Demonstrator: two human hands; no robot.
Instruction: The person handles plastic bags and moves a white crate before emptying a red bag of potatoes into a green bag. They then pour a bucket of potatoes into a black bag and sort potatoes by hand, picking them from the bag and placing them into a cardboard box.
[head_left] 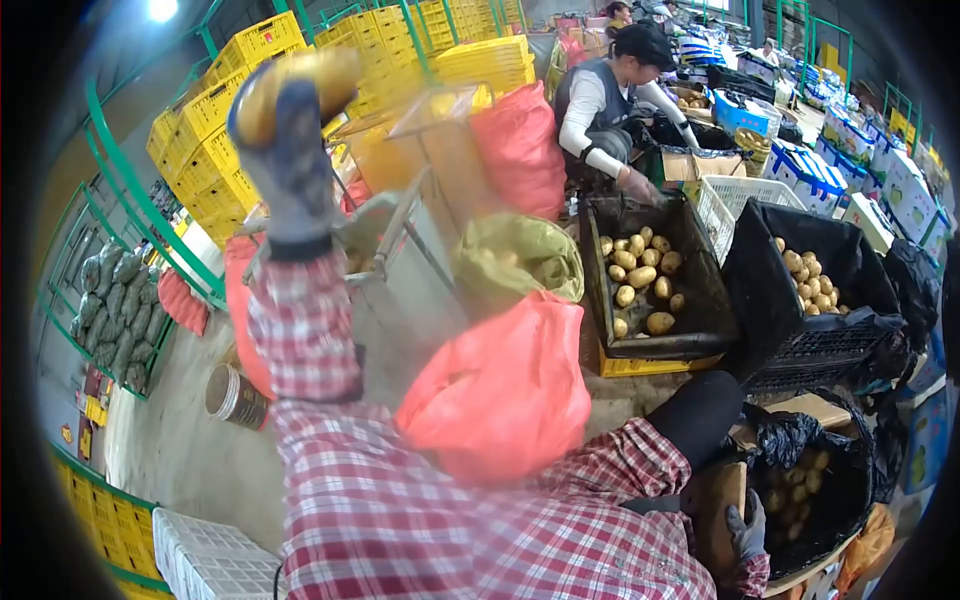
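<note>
Left grip (290, 140): blue-grey glove, raised high on an outstretched arm in a red-and-white checked sleeve, fingers curled shut, blurred by motion. Right grip (746, 528): dark grey glove, held low at the far right, forearm in the same checked sleeve reaching across, fingers pointing upward, closure not readable. Well apart from each other, one lifted, one down near the lap.

Glove on left hand (285, 150) blue-grey, potato (300, 80) in it yellow-brown. Right hand (745, 530) glove dark grey. Sleeve (305, 320) red-white plaid. Front sack (505, 395) pinkish red, sack behind (520, 255) olive. Crates (250, 45) yellow, rails (130, 195) green. Bin (700, 330) black, loose potatoes (640, 275) tan-yellow. Basket (745, 195) white.
</note>
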